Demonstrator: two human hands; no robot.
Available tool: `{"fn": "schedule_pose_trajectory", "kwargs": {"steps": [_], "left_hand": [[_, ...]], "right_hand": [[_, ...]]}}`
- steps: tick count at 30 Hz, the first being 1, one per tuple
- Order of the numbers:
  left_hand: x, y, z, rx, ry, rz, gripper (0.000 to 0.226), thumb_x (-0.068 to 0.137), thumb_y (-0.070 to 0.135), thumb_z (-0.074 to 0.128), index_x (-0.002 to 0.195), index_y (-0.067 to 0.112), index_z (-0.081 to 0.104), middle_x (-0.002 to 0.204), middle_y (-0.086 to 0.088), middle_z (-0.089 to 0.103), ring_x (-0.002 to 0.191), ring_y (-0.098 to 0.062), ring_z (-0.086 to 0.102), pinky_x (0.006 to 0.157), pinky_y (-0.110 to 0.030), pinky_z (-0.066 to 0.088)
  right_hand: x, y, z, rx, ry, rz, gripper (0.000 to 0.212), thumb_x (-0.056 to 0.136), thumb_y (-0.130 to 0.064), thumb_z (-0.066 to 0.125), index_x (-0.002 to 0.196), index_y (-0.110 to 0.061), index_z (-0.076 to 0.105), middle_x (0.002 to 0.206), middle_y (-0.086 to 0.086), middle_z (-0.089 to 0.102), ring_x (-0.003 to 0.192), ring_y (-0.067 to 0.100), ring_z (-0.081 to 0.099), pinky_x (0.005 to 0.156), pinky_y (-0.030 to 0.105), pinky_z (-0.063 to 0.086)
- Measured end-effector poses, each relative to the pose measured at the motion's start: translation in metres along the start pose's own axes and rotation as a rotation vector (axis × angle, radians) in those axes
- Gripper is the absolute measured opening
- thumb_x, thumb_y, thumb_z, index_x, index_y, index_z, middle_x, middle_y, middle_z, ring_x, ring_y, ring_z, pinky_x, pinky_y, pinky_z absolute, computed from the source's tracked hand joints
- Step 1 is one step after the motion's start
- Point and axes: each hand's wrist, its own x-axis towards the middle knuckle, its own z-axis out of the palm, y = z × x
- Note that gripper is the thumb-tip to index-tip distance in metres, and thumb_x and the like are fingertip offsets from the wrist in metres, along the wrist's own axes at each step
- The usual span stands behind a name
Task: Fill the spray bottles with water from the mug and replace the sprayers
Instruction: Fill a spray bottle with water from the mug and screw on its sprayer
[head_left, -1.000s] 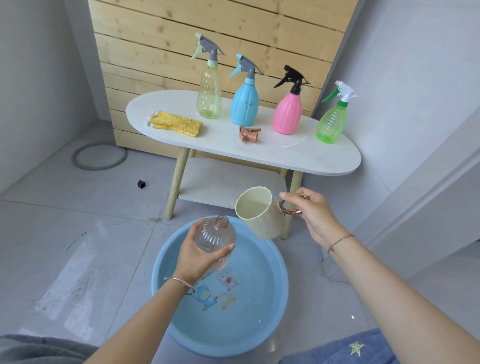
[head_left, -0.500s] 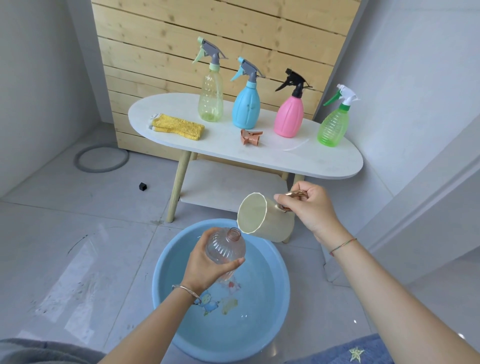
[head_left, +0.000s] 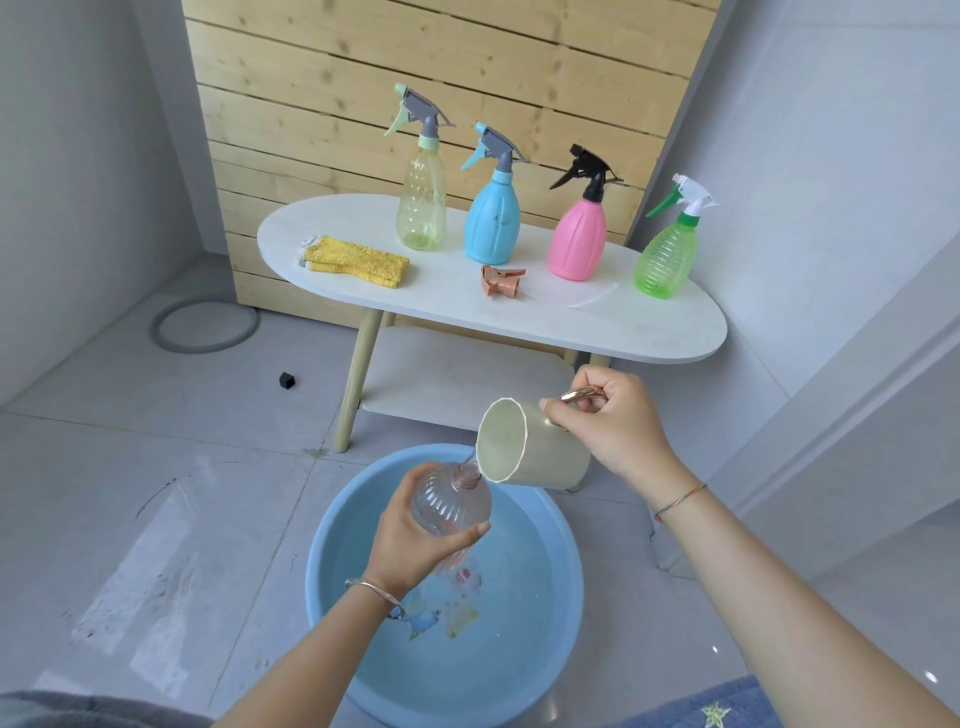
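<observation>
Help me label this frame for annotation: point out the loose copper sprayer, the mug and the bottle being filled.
copper sprayer (head_left: 502, 279), head view, on its trigger body lying on the table.
mug (head_left: 550, 462), head view, on its outer side wall.
clear bottle (head_left: 451, 503), head view, on its ribbed shoulder above the fingers.

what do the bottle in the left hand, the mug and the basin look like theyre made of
Ribbed clear bottle: thin glossy plastic, pink-tinted; the hand shows through it. Cream mug: matte, opaque, thin-rimmed, probably plastic, with a shiny copper-coloured handle, maybe metal. Round light blue basin: smooth moulded plastic, soft sheen.
</observation>
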Motion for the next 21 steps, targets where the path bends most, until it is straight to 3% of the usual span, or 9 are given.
{"fn": "schedule_pose_trajectory", "kwargs": {"steps": [12, 21], "left_hand": [[0.0008, -0.0026, 0.0013, -0.004, -0.007, -0.001, 0.075, 0.047, 0.054, 0.089, 0.112, 0.04, 0.053, 0.112, 0.021, 0.062, 0.112, -0.002, 0.056, 0.092, -0.02, 0.043], [0.0008, -0.0034, 0.0016, -0.018, -0.013, -0.003, 0.077, 0.046, 0.052, 0.089, 0.113, 0.036, 0.053, 0.113, 0.018, 0.063, 0.11, -0.002, 0.058, 0.091, -0.019, 0.044]], "right_hand": [[-0.0011, -0.0039, 0.0016, -0.028, -0.019, -0.047, 0.04, 0.071, -0.011, 0.074, 0.053, -0.017, 0.038, 0.053, -0.003, 0.034, 0.053, 0.014, 0.028, 0.05, 0.025, 0.024], [-0.0003, -0.0063, 0.0044, -0.068, -0.01, -0.107, 0.042, 0.068, -0.009, 0.073, 0.052, -0.02, 0.036, 0.051, -0.007, 0.032, 0.053, 0.012, 0.028, 0.052, 0.027, 0.024]]}}
